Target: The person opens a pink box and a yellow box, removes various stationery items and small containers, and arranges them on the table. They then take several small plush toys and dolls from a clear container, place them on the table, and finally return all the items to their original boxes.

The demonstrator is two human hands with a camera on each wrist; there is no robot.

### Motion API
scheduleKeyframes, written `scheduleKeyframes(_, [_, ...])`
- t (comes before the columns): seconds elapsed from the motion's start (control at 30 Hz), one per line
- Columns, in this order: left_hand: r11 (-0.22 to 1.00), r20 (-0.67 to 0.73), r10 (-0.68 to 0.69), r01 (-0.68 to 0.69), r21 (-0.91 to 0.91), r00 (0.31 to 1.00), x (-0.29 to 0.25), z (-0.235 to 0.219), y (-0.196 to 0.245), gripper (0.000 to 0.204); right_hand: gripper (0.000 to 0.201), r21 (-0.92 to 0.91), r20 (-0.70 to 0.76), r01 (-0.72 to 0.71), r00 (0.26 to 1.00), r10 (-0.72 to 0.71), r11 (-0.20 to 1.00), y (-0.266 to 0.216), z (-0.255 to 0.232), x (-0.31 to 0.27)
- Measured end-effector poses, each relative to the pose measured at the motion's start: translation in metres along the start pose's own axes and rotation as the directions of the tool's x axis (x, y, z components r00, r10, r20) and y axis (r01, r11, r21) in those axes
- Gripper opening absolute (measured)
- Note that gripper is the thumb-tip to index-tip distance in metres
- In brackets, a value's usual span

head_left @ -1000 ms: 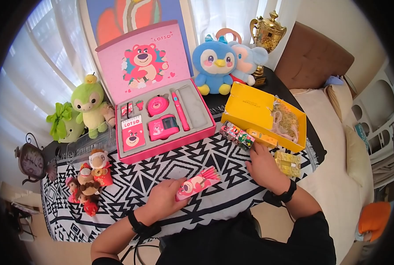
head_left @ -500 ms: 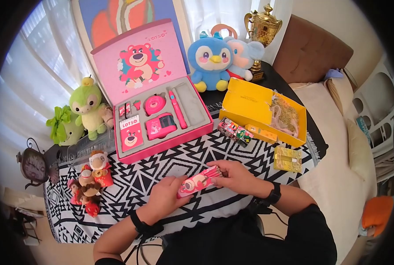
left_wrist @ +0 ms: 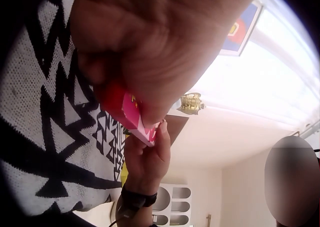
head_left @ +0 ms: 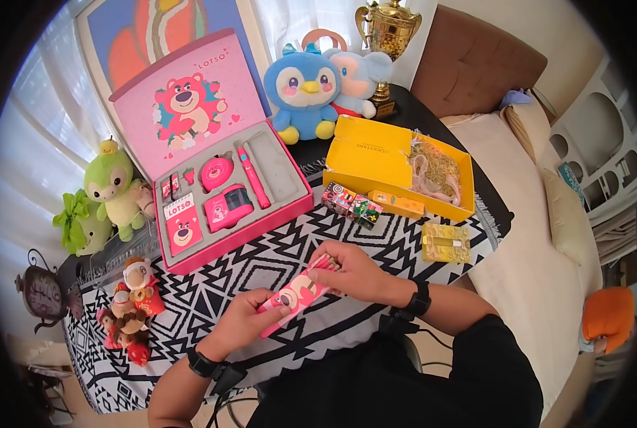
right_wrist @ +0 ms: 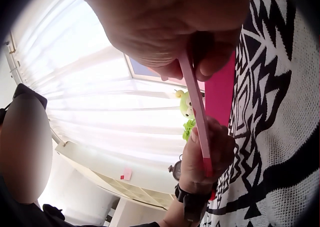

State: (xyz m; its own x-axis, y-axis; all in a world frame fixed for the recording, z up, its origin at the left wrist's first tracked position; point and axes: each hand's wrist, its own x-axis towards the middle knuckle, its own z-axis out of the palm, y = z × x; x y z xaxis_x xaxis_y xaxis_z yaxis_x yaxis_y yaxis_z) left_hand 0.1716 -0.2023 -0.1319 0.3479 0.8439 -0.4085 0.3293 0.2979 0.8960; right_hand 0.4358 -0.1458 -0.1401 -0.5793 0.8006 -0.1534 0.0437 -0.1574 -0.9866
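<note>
A flat pink pencil box (head_left: 293, 299) with a bear print lies slanted between both hands, above the patterned cloth. Its lower end is pinched by the left hand (head_left: 241, 318), thumb across the printed face. At the upper end, the right hand (head_left: 354, 272) grips the box beside the pencil tips (head_left: 325, 261) that stick out there. Seen from the right wrist view, the pink box (right_wrist: 196, 107) is edge-on, its near end between the thumb and fingers of the right hand (right_wrist: 170, 27). The left wrist view shows the box (left_wrist: 132, 112) partly hidden by the left hand (left_wrist: 145, 42).
Behind the hands stands an open pink gift box (head_left: 240, 237) with stationery. To its right are a yellow box (head_left: 365, 160), small patterned boxes (head_left: 352, 205) and a yellow packet (head_left: 446, 243). Plush toys (head_left: 129, 307) sit at the left; a blue plush (head_left: 303, 93) and a trophy (head_left: 388, 32) stand behind.
The right hand came from the small boxes by the yellow box to the pencil box's upper end. The pencil box has since tilted more steeply and shifted left in view as the head view turned.
</note>
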Motion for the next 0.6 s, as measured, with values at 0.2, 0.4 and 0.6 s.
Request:
scheduleKeyframes(0.2, [0.997,0.002,-0.037,0.037,-0.069,0.999,0.007,0.001,0.012,0.027,0.032,-0.176,-0.085,0.257,0.958,-0.275,0.95,0.006,0.004,0.005])
scheduleKeyframes(0.4, [0.985,0.316,-0.043,0.094,-0.148,0.948,0.007,-0.028,0.015,0.029,0.051,-0.412,0.535,0.834,0.547,-0.644,0.366,-0.034,-0.013,-0.005])
scheduleKeyframes(0.6, [0.968,-0.026,0.202,-0.203,-0.145,0.979,0.018,-0.035,0.026,0.029,0.033,-0.458,0.67,0.889,0.329,-0.665,-0.022,-0.055,-0.015,-0.008])
